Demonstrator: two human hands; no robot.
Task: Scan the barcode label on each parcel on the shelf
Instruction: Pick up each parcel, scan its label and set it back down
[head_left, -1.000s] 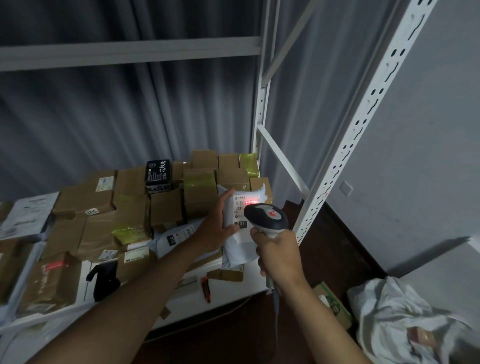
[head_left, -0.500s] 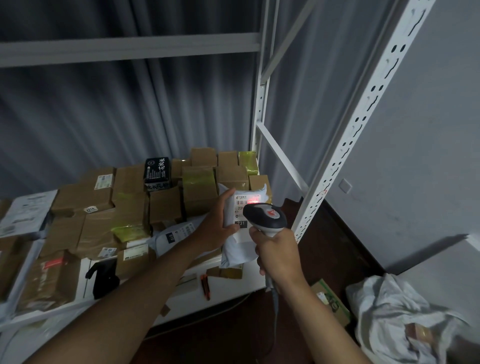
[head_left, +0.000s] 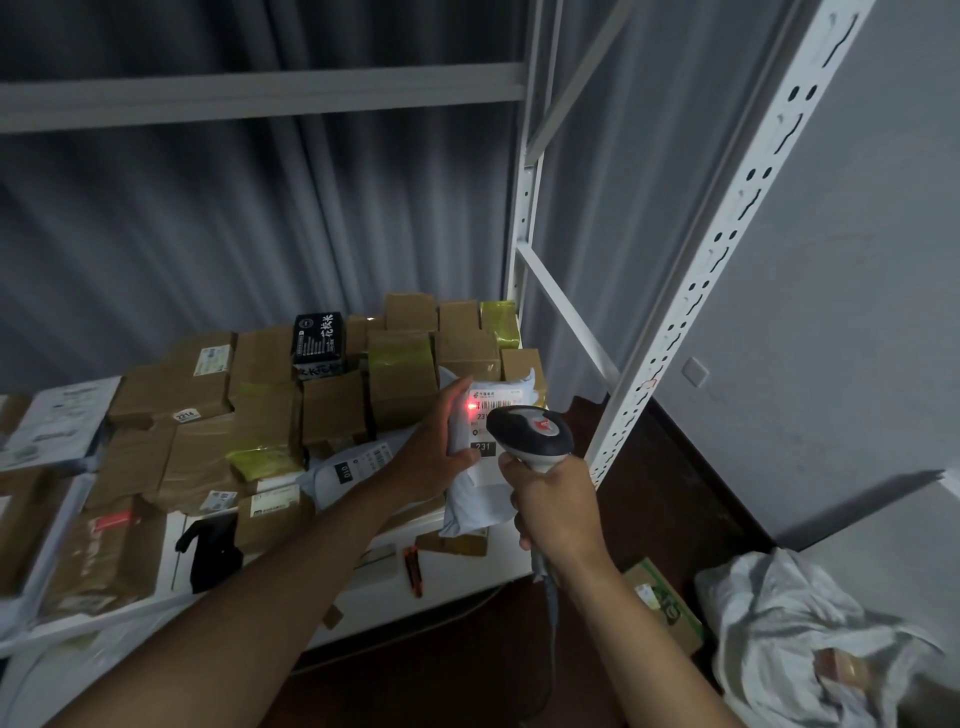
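Change: the red scan dot now sits at the left edge of the label (head_left: 491, 410), by the thumb; earlier it lay nearer the label's middle. Both hands have stayed in place.
Left hand (head_left: 434, 452): its grip grasps the white parcel (head_left: 475, 499) by the left side, thumb on the front, propping it upright at the shelf's right end.
Right hand (head_left: 556, 506): its grip is clenched round the handle of the scanner (head_left: 530, 431), whose head points at the label, just in front of it.
Parcel: a white poly mailer, with "231" printed on a dark patch.
Shelf (head_left: 467, 577): white, crowded with brown boxes (head_left: 332, 408) behind and left of the mailer.
Floor: a crumpled white bag (head_left: 800, 623) at lower right.
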